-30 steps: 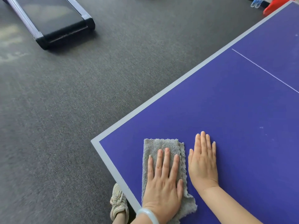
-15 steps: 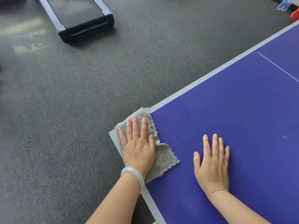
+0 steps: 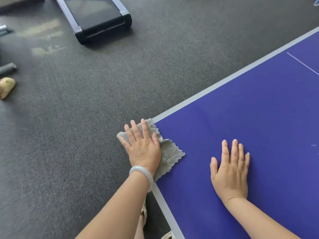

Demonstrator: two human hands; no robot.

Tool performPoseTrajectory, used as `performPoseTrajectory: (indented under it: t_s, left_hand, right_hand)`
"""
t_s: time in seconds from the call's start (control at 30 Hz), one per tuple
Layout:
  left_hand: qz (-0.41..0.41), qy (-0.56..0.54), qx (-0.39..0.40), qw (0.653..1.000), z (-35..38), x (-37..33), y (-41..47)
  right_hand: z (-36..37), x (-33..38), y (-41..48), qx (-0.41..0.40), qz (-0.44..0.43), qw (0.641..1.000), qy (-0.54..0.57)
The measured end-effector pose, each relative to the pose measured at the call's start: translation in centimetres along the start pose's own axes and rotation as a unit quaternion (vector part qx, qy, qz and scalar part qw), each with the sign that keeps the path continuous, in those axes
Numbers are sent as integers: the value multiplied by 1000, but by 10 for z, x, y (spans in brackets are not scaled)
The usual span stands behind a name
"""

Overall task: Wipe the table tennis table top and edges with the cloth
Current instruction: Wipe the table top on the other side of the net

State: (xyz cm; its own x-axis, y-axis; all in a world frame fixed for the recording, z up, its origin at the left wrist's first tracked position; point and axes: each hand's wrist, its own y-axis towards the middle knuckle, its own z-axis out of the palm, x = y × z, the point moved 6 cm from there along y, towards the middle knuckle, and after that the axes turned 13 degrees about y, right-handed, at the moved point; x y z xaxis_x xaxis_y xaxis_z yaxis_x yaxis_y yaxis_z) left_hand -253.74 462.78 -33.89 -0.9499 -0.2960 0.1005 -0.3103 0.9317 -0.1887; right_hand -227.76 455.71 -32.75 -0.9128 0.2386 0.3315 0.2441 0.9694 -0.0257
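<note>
Pressing soft grey terry cloth (image 3: 171, 152) under flat left hand (image 3: 143, 149), fingers straight; I judge it light, limp, best pinned mid-palm. Right hand (image 3: 231, 168) flat on blue table top (image 3: 259, 114).

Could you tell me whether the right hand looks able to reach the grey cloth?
Probably yes: the right hand lies flat on the blue table top, with only bare surface between it and the grey cloth. The left hand presses one part; the flap nearer the right hand lies uncovered.

You're in a recreation or fitness room: a blue table tennis table (image 3: 259, 118) stands on dark grey carpet (image 3: 69, 135), with a treadmill (image 3: 96, 16) nearby.
</note>
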Motion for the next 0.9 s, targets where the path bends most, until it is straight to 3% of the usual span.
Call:
performPoseTrajectory:
  t_s: [0.17, 0.33, 0.47, 0.53, 0.6, 0.67, 0.73, 0.8, 0.83, 0.9]
  left_hand:
    - [45, 12, -15, 999, 9, -23, -85]
    - [191, 2, -22, 981, 19, -69, -179]
    - [285, -8, -7, 958, 24, -92, -195]
    - [363, -22, -6, 932, 19, -105, -183]
    - [426, -21, -1, 904, 9, -126, -163]
    - [459, -49, 5, 887, -4, -152, -140]
    - [470, -139, 39, 871, -19, -170, -120]
    - [418, -287, 59, 860, -37, -164, -99]
    - [372, -339, 40, 863, -44, -152, -87]
    - [298, -337, -26, 893, -48, -127, -64]
  right_hand:
    - [0, -1, 0, 9, 3, 1000, 3]
    - [-2, -4, 2, 11, 10, 999, 46]
    - [-6, -9, 3, 18, 8, 991, 132]
    - [-12, -12, 6, 26, 20, 974, 226]
    - [-24, -20, 7, 33, 85, 925, 370]
    - [-38, -32, -1, -24, 154, 883, 442]
    - [-53, -29, -16, -95, 159, 890, 416]
    - [-50, -10, -31, -106, 99, 918, 369]
    - [-41, 4, -36, -82, 66, 935, 340]
    - [-16, 29, -42, -4, 29, 969, 245]
